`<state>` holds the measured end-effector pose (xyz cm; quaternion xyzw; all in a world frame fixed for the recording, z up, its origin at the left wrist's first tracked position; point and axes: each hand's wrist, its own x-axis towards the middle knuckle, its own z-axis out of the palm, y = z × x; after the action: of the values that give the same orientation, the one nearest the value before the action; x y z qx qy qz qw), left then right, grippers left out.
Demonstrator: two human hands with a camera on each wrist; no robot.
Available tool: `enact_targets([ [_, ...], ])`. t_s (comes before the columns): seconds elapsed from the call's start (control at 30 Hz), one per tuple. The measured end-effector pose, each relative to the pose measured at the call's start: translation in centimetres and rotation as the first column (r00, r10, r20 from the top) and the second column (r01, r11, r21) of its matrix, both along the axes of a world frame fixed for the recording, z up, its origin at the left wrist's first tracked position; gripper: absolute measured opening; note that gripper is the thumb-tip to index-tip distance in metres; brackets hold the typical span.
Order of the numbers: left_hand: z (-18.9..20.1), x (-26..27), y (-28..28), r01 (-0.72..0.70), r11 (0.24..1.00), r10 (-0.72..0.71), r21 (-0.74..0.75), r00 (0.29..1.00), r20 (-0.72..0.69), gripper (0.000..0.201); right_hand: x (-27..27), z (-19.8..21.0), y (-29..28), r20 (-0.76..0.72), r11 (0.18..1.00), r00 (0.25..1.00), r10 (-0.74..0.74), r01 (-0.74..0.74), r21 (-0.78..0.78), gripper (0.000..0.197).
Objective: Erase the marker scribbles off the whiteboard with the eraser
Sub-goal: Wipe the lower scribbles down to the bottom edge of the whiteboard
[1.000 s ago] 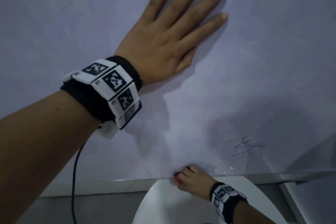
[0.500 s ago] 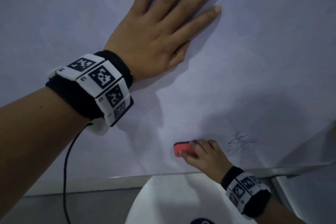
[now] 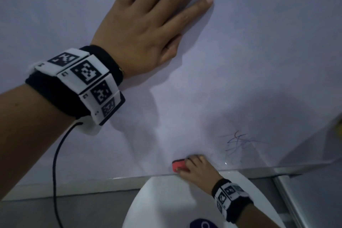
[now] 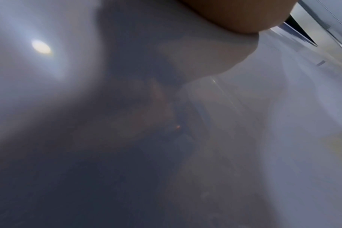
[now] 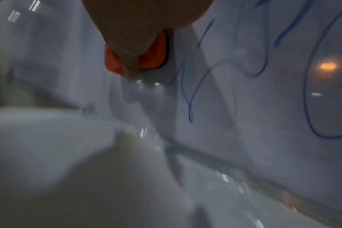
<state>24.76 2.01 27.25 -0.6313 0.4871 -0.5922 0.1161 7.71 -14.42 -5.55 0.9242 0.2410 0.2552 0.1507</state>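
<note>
While the red eraser (image 3: pixel 179 166) is gripped by the right hand (image 3: pixel 197 171) low on the whiteboard (image 3: pixel 259 61), blue scribbles (image 3: pixel 240 141) just beside it remain unerased (left hand (image 3: pixel 148 24) pressed flat, fingers spread, above).

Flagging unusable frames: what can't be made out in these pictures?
- Left hand: fingertips cut off by head view's top edge.
- Eraser: mostly hidden under right hand; its contact face is unseen.
- Left wrist view: dark blur, nothing legible.
- Scribbles: run off right wrist view's edge.
</note>
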Motion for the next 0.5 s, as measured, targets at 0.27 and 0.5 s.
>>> enact_targets([
  [0.27,-0.1,-0.2,0.1,-0.019,1.0,0.02,0.012,0.997,-0.07,0.049,0.2,6.8,-1.0,0.2,0.826,0.918,-0.343,0.193,0.53,0.028],
  [0.5,-0.1,0.2,0.2,-0.048,0.999,0.048,0.018,0.999,0.007,0.053,0.7,5.2,2.9,-0.393,-0.719,0.695,-0.602,-0.26,0.644,0.041],
])
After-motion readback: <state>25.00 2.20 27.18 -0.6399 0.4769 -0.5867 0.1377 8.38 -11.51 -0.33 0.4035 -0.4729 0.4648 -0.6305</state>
